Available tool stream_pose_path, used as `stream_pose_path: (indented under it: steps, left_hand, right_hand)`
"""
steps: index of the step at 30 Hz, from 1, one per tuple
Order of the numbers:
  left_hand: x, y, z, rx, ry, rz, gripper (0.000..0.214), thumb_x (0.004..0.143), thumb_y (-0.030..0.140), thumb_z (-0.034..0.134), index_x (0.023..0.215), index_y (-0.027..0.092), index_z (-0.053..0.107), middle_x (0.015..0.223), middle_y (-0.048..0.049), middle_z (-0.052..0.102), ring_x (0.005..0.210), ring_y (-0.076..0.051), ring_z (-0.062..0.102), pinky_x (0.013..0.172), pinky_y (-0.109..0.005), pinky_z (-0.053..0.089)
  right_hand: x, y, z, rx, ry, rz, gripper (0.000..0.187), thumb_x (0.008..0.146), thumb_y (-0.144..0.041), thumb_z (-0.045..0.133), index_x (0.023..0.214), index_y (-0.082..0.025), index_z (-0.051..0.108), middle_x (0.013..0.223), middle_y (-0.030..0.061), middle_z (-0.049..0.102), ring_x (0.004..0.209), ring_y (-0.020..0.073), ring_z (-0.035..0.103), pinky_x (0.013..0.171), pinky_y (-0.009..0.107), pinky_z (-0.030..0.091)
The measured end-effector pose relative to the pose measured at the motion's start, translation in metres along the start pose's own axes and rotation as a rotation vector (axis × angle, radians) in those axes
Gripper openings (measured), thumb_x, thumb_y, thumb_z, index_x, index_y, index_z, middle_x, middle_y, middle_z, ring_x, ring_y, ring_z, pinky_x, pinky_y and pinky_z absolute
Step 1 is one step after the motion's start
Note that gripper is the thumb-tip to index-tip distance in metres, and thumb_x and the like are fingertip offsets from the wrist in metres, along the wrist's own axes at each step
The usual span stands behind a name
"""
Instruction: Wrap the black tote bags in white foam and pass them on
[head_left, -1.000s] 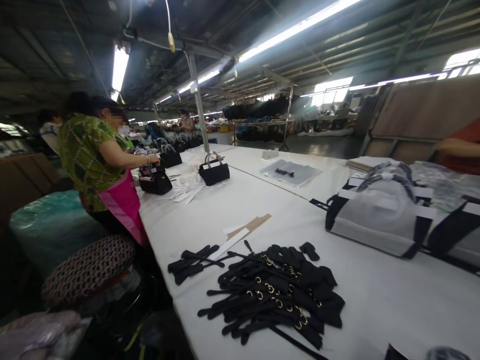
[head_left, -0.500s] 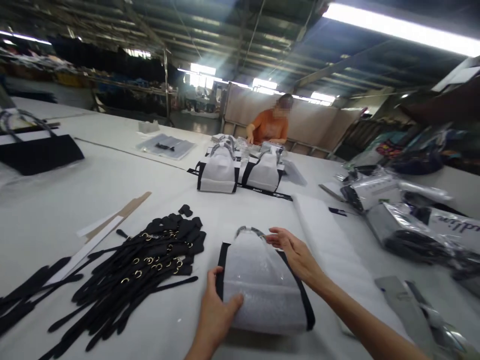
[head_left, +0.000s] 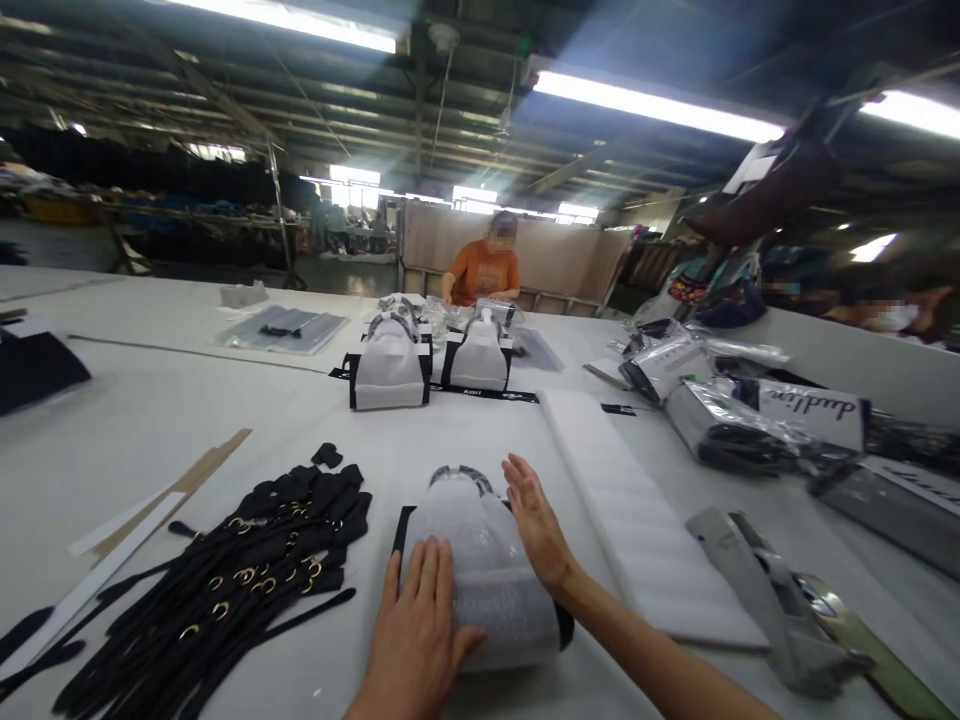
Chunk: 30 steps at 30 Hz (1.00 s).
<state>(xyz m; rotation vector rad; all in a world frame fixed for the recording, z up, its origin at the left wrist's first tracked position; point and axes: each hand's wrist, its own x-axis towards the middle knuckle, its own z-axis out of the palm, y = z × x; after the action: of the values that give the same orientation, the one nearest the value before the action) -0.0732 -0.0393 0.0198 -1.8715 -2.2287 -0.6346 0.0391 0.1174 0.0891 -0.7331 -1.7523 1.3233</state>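
"Wrapped bag point(head_left: 502, 610), the near one: where is it placed?"

"On the white surface point(head_left: 322, 425), between the pile of black straps point(head_left: 262, 550) to its left and the white foam sheet point(head_left: 645, 520) to its right. Its front is covered by a soft white covering point(head_left: 480, 545), and its handles point(head_left: 460, 474) are left showing at the top."

"How is the left hand point(head_left: 416, 615) held?"

"Opened out, with the fingers stretched side by side and the thumb set apart. It is laid against the left part of the covering's front."

"And the right hand point(head_left: 536, 525)?"

"It is raised at the bag's upper right side, opened too, with the fingers straight and kept near one another. Whether the bag is touched by it cannot be told."

"What is seen farther back?"

"Other bags point(head_left: 391, 372), covered in white as well, are stood in line with the near one or just beside that line. Beyond them, a person in orange point(head_left: 486, 272) is seen."
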Motion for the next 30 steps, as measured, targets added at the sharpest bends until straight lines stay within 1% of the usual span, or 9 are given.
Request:
stream_pose_path:
  steps: [4, 8, 11, 15, 18, 21, 25, 27, 30]
  left_hand:
    - [-0.011, -0.005, 0.024, 0.043, -0.071, 0.004, 0.072, 0.082, 0.049, 0.052, 0.141, 0.012, 0.034, 0.149, -0.0149, 0.031, 0.138, -0.032, 0.029, 0.111, -0.056, 0.031]
    - [-0.014, -0.015, 0.042, 0.046, -0.123, 0.048, 0.080, 0.079, 0.051, 0.055, 0.144, 0.014, 0.028, 0.150, -0.0163, 0.025, 0.138, -0.038, 0.026, 0.106, -0.062, 0.034]
    - [-0.011, -0.019, 0.061, 0.032, -0.163, 0.064, 0.087, 0.074, 0.058, 0.057, 0.144, 0.016, 0.028, 0.149, -0.0164, 0.028, 0.136, -0.040, 0.030, 0.102, -0.062, 0.038]
    - [-0.008, -0.021, 0.079, 0.073, -0.104, -0.038, 0.085, 0.072, 0.065, 0.056, 0.139, 0.017, 0.039, 0.146, -0.0144, 0.033, 0.135, -0.038, 0.032, 0.105, -0.057, 0.038]
    - [-0.002, -0.019, 0.063, 0.020, -0.182, -0.018, 0.087, 0.071, 0.067, 0.057, 0.139, 0.016, 0.039, 0.146, -0.0159, 0.033, 0.135, -0.039, 0.032, 0.105, -0.058, 0.037]
    - [0.009, -0.011, 0.023, -0.074, -0.293, -0.004, 0.084, 0.076, 0.067, 0.050, 0.140, 0.014, 0.037, 0.146, -0.0180, 0.033, 0.134, -0.039, 0.033, 0.105, -0.064, 0.031]
    - [0.017, 0.004, -0.019, -0.088, -0.252, -0.096, 0.079, 0.083, 0.067, 0.036, 0.138, 0.011, 0.040, 0.145, -0.0178, 0.037, 0.137, -0.034, 0.029, 0.112, -0.063, 0.016]
    - [0.016, 0.007, -0.024, -0.080, -0.236, -0.101, 0.082, 0.082, 0.068, 0.035, 0.141, 0.010, 0.034, 0.148, -0.0172, 0.032, 0.139, -0.034, 0.026, 0.113, -0.062, 0.016]
    - [0.012, 0.006, -0.020, -0.062, -0.260, -0.100, 0.088, 0.081, 0.071, 0.035, 0.144, 0.010, 0.027, 0.151, -0.0169, 0.025, 0.140, -0.035, 0.022, 0.112, -0.062, 0.019]
  right_hand:
    - [-0.011, 0.010, 0.013, -0.241, -0.082, -0.004, 0.069, 0.092, -0.065, 0.026, 0.146, -0.021, 0.024, 0.150, 0.0089, 0.031, 0.139, 0.0224, 0.024, 0.117, 0.045, 0.016]
    - [-0.016, 0.015, 0.016, -0.417, -0.180, -0.028, 0.074, 0.092, -0.063, 0.025, 0.148, -0.015, 0.018, 0.152, 0.0107, 0.025, 0.140, 0.0242, 0.021, 0.118, 0.047, 0.014]
    - [-0.015, 0.018, 0.017, -0.493, -0.237, -0.042, 0.077, 0.090, -0.062, 0.035, 0.148, -0.016, 0.018, 0.153, 0.0095, 0.022, 0.141, 0.0268, 0.018, 0.118, 0.049, 0.013]
    - [-0.015, 0.021, 0.017, -0.509, -0.240, -0.038, 0.078, 0.088, -0.061, 0.040, 0.148, -0.015, 0.021, 0.153, 0.0100, 0.022, 0.141, 0.0275, 0.018, 0.117, 0.050, 0.015]
    - [-0.013, 0.022, 0.016, -0.436, -0.146, -0.020, 0.073, 0.090, -0.061, 0.035, 0.146, -0.016, 0.026, 0.150, 0.0114, 0.030, 0.139, 0.0262, 0.025, 0.117, 0.050, 0.018]
    - [-0.008, 0.022, 0.013, -0.304, -0.068, 0.000, 0.070, 0.091, -0.063, 0.034, 0.143, -0.016, 0.030, 0.145, 0.0133, 0.039, 0.135, 0.0247, 0.033, 0.115, 0.047, 0.023]
    - [-0.003, 0.013, 0.009, -0.229, -0.069, 0.053, 0.075, 0.089, -0.067, 0.033, 0.143, -0.016, 0.028, 0.142, 0.0162, 0.043, 0.133, 0.0245, 0.037, 0.115, 0.047, 0.023]
    - [-0.007, 0.006, 0.008, -0.288, -0.094, 0.021, 0.076, 0.089, -0.066, 0.033, 0.145, -0.016, 0.024, 0.145, 0.0161, 0.038, 0.135, 0.0243, 0.033, 0.116, 0.047, 0.020]
    - [-0.022, 0.001, 0.007, -0.422, -0.198, -0.124, 0.073, 0.089, -0.061, 0.040, 0.146, -0.019, 0.024, 0.151, 0.0115, 0.027, 0.140, 0.0243, 0.024, 0.117, 0.048, 0.016]
